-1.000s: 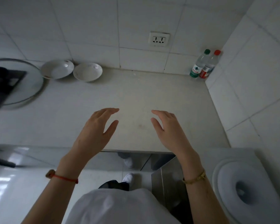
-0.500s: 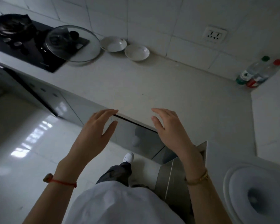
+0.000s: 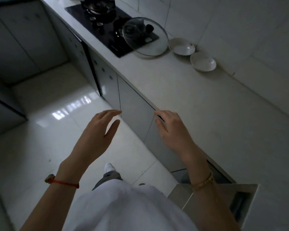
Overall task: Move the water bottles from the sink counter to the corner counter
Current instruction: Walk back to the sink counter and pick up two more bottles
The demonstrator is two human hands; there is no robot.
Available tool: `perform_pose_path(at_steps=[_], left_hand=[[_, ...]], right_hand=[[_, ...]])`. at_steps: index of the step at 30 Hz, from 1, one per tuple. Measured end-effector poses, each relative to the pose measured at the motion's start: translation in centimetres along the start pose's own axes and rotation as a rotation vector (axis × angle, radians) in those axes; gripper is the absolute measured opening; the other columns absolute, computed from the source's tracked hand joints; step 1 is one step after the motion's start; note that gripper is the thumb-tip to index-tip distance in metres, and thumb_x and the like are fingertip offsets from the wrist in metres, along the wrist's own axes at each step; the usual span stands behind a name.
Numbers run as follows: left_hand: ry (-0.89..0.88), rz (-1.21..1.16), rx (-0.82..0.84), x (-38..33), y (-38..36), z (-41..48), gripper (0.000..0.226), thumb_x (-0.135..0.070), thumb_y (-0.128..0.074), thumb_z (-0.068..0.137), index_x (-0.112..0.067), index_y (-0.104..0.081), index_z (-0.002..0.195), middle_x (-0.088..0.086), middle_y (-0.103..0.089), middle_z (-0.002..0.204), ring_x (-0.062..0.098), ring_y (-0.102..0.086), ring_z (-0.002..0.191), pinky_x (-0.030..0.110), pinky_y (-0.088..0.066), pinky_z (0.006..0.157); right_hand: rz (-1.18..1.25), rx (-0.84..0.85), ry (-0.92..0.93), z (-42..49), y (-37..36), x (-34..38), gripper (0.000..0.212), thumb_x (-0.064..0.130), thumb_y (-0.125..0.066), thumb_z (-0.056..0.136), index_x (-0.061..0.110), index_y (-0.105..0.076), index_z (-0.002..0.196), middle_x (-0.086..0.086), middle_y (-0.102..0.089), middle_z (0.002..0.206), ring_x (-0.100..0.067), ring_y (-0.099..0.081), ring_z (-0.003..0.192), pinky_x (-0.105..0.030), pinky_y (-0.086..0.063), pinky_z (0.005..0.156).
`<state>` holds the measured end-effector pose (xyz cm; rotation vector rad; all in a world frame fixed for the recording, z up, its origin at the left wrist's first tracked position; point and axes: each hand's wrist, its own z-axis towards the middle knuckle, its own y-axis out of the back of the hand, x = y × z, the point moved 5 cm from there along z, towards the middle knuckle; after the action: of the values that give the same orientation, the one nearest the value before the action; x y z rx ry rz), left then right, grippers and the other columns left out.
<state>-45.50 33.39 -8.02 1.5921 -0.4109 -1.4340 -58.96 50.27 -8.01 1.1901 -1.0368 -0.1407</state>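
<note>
No water bottle is in view at this moment. My left hand (image 3: 97,135) hangs over the glossy floor, fingers apart, holding nothing; a red string band circles its wrist. My right hand (image 3: 173,130) hovers at the front edge of the pale counter (image 3: 198,104), fingers spread and empty, with a gold bracelet on the wrist. The two hands are level with each other, a cabinet door's width apart.
On the counter stand two white bowls (image 3: 181,46) (image 3: 203,61) by the tiled wall, a glass lid (image 3: 145,36) leaning over a black hob (image 3: 107,25) with a dark pan (image 3: 98,5). Grey cabinet fronts (image 3: 133,107) run below. White floor (image 3: 32,147) lies to the left.
The view has swung left, away from the corner: the two bottles by the wall have left the frame and the hob and floor have come in. Both hands stay empty and spread.
</note>
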Motion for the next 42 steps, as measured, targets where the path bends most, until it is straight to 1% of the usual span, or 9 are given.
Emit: perform_pose_path(at_steps=[2,6,11,15,24,28,31,36,42], left_hand=[[0.041,0.014,-0.034,2.1,1.4,-0.2,0.036,-0.031,-0.043,0.097,-0.023,-0.051,0.132,-0.004,-0.056,0.132,0.015,-0.049,0.125,0.026,-0.039,0.102],[0.134,0.047,-0.097,6.8,4.7,-0.6,0.037,-0.032,-0.043,0.097,-0.023,-0.051,0.131,-0.005,-0.057,0.132,0.014,-0.05,0.124,0.024,-0.038,0.101],[0.254,0.058,-0.168,12.9,8.6,-0.6,0.036,-0.034,-0.043,0.096,-0.026,-0.052,0.13,-0.007,-0.057,0.131,0.012,-0.051,0.122,0.021,-0.037,0.099],[0.309,0.037,-0.249,17.2,12.1,-0.4,0.034,-0.032,-0.046,0.096,-0.024,-0.054,0.128,-0.008,-0.057,0.13,0.011,-0.052,0.121,0.027,-0.042,0.101],[0.397,0.066,-0.306,24.0,17.7,0.7,0.035,-0.027,-0.048,0.096,-0.019,-0.054,0.13,-0.003,-0.057,0.13,0.013,-0.05,0.123,0.022,-0.035,0.103],[0.446,0.056,-0.33,26.8,19.0,1.1,0.036,-0.029,-0.047,0.097,-0.021,-0.052,0.132,-0.006,-0.056,0.131,0.009,-0.049,0.123,0.022,-0.035,0.103],[0.491,0.048,-0.354,28.9,19.8,1.7,0.037,-0.03,-0.048,0.096,-0.022,-0.051,0.132,-0.007,-0.055,0.131,0.006,-0.048,0.122,0.02,-0.035,0.103],[0.56,0.044,-0.397,32.7,21.5,4.2,0.037,-0.03,-0.049,0.096,-0.021,-0.052,0.131,-0.005,-0.057,0.131,0.012,-0.05,0.123,0.034,-0.041,0.105],[0.61,0.055,-0.468,37.0,25.4,10.2,0.035,-0.023,-0.049,0.095,-0.013,-0.055,0.129,0.002,-0.059,0.129,0.017,-0.051,0.123,0.038,-0.04,0.106]], right_hand=[[0.004,0.041,0.054,1.9,-1.5,1.9,0.036,0.026,-0.041,0.099,0.011,-0.054,0.129,-0.005,-0.059,0.127,-0.019,-0.048,0.117,-0.03,-0.037,0.103],[-0.01,0.122,0.147,5.9,-5.0,6.2,0.036,0.027,-0.039,0.1,0.013,-0.054,0.128,-0.004,-0.06,0.125,-0.02,-0.05,0.117,-0.036,-0.039,0.102],[0.028,0.183,0.244,11.2,-9.2,11.5,0.035,0.028,-0.04,0.099,0.016,-0.054,0.129,-0.002,-0.06,0.126,-0.017,-0.05,0.118,-0.036,-0.039,0.103],[0.037,0.223,0.301,15.0,-12.4,15.7,0.035,0.029,-0.04,0.099,0.017,-0.054,0.129,0.0,-0.06,0.126,-0.016,-0.049,0.119,-0.033,-0.039,0.104],[0.05,0.267,0.405,21.0,-17.4,23.0,0.035,0.03,-0.039,0.099,0.018,-0.053,0.129,0.002,-0.059,0.127,-0.013,-0.048,0.121,-0.035,-0.039,0.106],[0.021,0.312,0.452,23.7,-19.3,25.1,0.036,0.029,-0.04,0.099,0.018,-0.053,0.131,0.002,-0.058,0.129,-0.013,-0.046,0.124,-0.031,-0.036,0.107],[0.008,0.345,0.481,26.2,-20.9,26.5,0.036,0.03,-0.041,0.099,0.017,-0.053,0.13,0.002,-0.058,0.13,-0.015,-0.047,0.125,-0.032,-0.036,0.108],[-0.004,0.407,0.536,31.5,-23.9,28.8,0.036,0.031,-0.042,0.098,0.018,-0.053,0.13,0.003,-0.059,0.13,-0.015,-0.046,0.125,-0.033,-0.037,0.107],[-0.008,0.439,0.601,40.5,-26.0,32.6,0.036,0.032,-0.042,0.098,0.018,-0.054,0.129,0.001,-0.06,0.127,-0.017,-0.047,0.123,-0.034,-0.038,0.105]])
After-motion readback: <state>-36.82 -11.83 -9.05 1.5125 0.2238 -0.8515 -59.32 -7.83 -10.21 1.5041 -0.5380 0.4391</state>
